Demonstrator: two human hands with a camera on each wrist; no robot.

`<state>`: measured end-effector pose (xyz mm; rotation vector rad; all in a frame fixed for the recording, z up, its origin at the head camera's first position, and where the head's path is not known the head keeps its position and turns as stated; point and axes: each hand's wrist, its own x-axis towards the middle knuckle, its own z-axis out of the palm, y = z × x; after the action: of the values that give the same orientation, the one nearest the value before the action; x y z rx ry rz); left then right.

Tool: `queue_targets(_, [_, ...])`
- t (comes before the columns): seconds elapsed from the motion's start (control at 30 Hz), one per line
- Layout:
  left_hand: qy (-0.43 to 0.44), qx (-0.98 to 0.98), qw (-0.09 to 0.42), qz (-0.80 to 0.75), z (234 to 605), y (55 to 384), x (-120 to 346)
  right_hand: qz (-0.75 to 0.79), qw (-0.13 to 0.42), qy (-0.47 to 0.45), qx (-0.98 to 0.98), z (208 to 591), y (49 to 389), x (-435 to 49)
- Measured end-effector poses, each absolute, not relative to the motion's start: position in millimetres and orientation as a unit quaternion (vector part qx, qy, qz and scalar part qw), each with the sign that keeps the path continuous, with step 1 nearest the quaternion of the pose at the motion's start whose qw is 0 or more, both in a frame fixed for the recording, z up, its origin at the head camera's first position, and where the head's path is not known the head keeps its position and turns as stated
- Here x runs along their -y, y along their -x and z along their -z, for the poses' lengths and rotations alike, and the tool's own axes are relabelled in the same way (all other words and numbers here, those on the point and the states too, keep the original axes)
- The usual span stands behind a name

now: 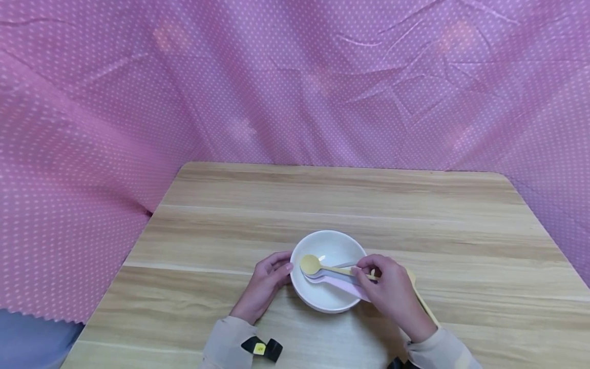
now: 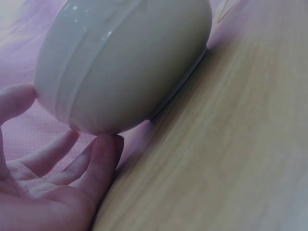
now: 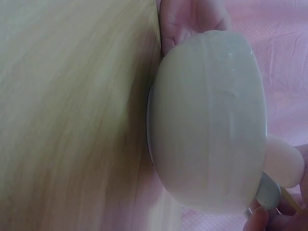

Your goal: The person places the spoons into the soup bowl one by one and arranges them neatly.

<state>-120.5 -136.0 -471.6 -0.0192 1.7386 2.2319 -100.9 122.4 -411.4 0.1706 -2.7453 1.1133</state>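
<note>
A white bowl (image 1: pixel 329 302) stands upright on the table. My left hand (image 1: pixel 267 282) rests its fingertips against the bowl's left side, fingers spread in the left wrist view. Over the bowl's right rim, my right hand (image 1: pixel 392 292) pinches the handle of a yellow spoon (image 1: pixel 311 265), whose round head lies over the bowl's inside. Beneath it in the bowl lie a pink spoon (image 1: pixel 343 286) and a grey one, partly covered. The right wrist view shows the bowl's outer wall (image 3: pixel 211 125) and a grey handle end (image 3: pixel 268 191) at the rim beside the right fingers.
Another yellow utensil (image 1: pixel 426 307) lies on the wooden table (image 1: pixel 276 205) to the right of the right hand, partly hidden by it. Pink dotted cloth (image 1: pixel 295 92) hangs behind the table and along both sides.
</note>
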Motion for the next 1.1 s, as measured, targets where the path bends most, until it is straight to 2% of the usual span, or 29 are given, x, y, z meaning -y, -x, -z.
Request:
queue_targets(0.13, [0.008,-0.605,0.153,-0.781,472,121,136,-0.377,0.091,-0.056,0.920,411,100,-124])
queue_targets(0.4, [0.006,-0.594,0.145,-0.792,471,119,134,-0.395,0.131,-0.059,0.907,409,93,-136])
queue_targets(0.63, [0.004,-0.595,0.147,-0.790,470,119,134,-0.403,0.154,-0.022,0.902,414,83,-155])
queue_targets(1.1, [0.012,-0.602,0.148,-0.785,472,120,134,-0.353,0.114,0.046,0.928,429,63,-193])
